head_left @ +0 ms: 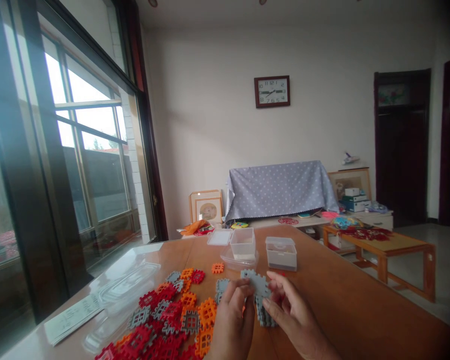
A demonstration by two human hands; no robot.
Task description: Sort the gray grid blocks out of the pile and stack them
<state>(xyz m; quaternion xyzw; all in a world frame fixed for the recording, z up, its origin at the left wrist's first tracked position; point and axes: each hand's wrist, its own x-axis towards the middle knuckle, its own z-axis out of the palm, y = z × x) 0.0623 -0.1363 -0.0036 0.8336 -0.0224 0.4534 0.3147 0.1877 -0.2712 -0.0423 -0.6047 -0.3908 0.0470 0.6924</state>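
Observation:
My left hand and my right hand meet over the table, their fingers on a joined grey plastic waffle-tile assembly. A lower grey tile hangs from it between my hands, and another grey tile sits against my left fingers. My hands partly hide the assembly. To the left of my left hand lies a heap of red, orange and grey waffle tiles. A lone orange tile lies just beyond my hands.
The wooden table holds a clear plastic lid, printed papers, and clear plastic boxes at the far side. A window runs along the left. A low wooden table stands beyond on the right.

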